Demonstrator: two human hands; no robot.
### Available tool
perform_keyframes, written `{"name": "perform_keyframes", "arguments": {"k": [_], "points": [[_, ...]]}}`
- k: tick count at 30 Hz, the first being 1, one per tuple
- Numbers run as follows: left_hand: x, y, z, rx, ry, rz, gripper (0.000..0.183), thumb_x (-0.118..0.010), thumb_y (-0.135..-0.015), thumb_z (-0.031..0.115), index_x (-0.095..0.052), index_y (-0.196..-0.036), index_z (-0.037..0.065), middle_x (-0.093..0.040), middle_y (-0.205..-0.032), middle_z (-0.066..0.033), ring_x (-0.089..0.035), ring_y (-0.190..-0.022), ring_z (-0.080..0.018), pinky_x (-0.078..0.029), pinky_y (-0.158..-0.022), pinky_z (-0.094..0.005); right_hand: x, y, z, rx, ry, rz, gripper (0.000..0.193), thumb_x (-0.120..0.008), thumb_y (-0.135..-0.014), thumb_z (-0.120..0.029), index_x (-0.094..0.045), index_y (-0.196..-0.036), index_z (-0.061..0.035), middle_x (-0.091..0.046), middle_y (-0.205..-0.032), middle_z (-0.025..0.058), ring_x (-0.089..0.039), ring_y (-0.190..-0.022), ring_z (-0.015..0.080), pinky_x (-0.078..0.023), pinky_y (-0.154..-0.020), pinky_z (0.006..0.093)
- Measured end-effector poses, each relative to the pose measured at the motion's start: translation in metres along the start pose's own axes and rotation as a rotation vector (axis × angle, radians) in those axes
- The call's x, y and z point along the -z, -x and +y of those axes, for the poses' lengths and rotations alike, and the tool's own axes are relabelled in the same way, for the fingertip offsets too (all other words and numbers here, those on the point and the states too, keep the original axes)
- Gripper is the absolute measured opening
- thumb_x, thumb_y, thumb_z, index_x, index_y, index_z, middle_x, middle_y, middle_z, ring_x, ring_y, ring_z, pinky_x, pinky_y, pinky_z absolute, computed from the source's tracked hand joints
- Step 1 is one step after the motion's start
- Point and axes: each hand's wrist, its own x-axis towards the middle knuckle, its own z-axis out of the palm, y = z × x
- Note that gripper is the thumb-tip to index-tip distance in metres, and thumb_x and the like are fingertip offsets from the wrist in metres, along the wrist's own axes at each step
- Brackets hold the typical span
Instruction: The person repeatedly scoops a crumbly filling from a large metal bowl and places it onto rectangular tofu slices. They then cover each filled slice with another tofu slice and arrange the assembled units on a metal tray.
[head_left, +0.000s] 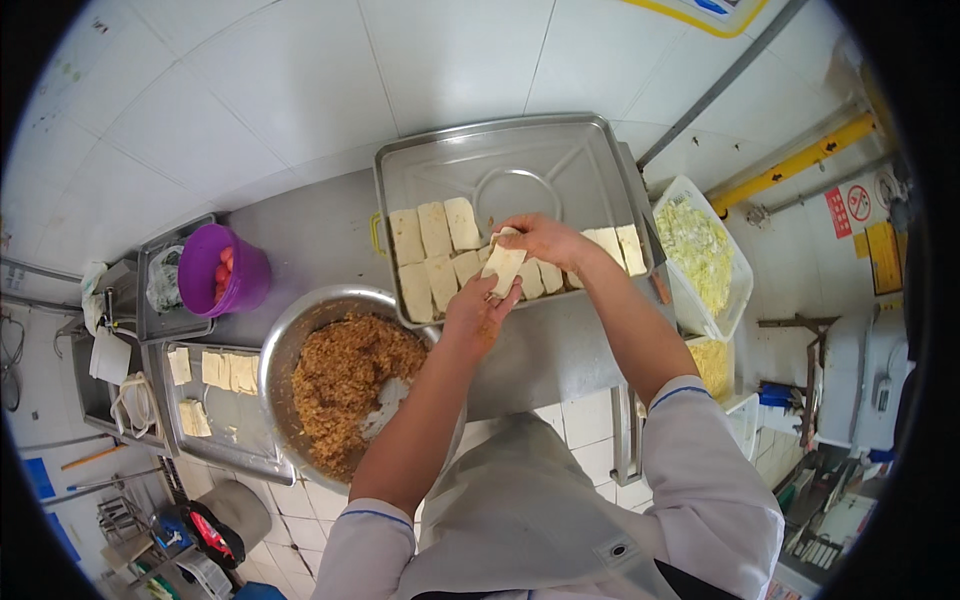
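Observation:
Both hands hold one pale, square piece of tofu (503, 265) just above the front edge of a large steel tray (520, 160). My left hand (475, 315) supports it from below. My right hand (540, 238) grips its top with the fingers closed on it. Two rows of similar tofu pieces (435, 250) lie along the near side of the tray. A big steel bowl (290, 340) with brown minced filling (345, 380) stands to the left, under my left forearm.
A purple cup (222, 272) with red bits sits in a small tray at the left. A flat tray (225, 400) holds several tofu slices. A white tub of chopped greens (700, 255) and a tub of yellow shreds (712, 365) stand at the right. The steel counter (560, 350) meets a white tiled wall.

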Motion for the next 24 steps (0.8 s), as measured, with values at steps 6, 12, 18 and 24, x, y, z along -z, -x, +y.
{"name": "perform_keyframes", "arguments": {"k": [6, 12, 18, 24], "points": [[-0.041, -0.086, -0.014, -0.020, 0.073, 0.244, 0.031, -0.052, -0.110, 0.012, -0.051, -0.135, -0.006, -0.060, -0.132, -0.0166, -0.066, -0.117, -0.0301, -0.056, -0.113, -0.0414, 0.058, -0.067, 0.003, -0.056, 0.263, -0.006, 0.040, -0.074, -0.096, -0.028, -0.074, -0.129, -0.0065, -0.076, -0.111, 0.0113, -0.069, -0.100, 0.0194, -0.055, -0.083, 0.0341], [-0.049, -0.112, -0.002, -0.085, 0.178, 0.358, 0.035, -0.054, -0.110, 0.017, -0.046, -0.137, -0.004, -0.053, -0.138, -0.0183, -0.061, -0.123, -0.0303, -0.055, -0.113, -0.0409, 0.056, -0.108, -0.004, -0.059, 0.412, -0.023, 0.040, -0.074, -0.091, -0.026, -0.073, -0.125, -0.0045, -0.077, -0.114, 0.0153, -0.071, -0.102, 0.0292, -0.055, -0.091, 0.0391], [-0.051, -0.068, 0.007, -0.049, 0.198, 0.415, 0.044, -0.057, -0.109, 0.017, -0.042, -0.145, -0.005, -0.048, -0.146, -0.0191, -0.055, -0.134, -0.0305, -0.047, -0.120, -0.0416, 0.038, -0.114, 0.005, 0.230, 0.621, 0.083, 0.044, -0.073, -0.093, -0.025, -0.069, -0.131, -0.0045, -0.069, -0.137, 0.0192, -0.064, -0.126, 0.0410, -0.051, -0.108, 0.0457], [-0.031, -0.070, 0.004, -0.689, -1.417, 0.233, 0.043, -0.068, -0.098, 0.013, -0.058, -0.138, 0.001, -0.054, -0.147, -0.0202, -0.051, -0.140, -0.0408, -0.044, -0.117, -0.0512, 0.041, -0.109, 0.025, 0.323, 0.668, 0.162, 0.047, -0.068, -0.095, -0.016, -0.065, -0.140, -0.0040, -0.059, -0.150, 0.0182, -0.052, -0.141, 0.0373, -0.043, -0.119, 0.0450]]}}
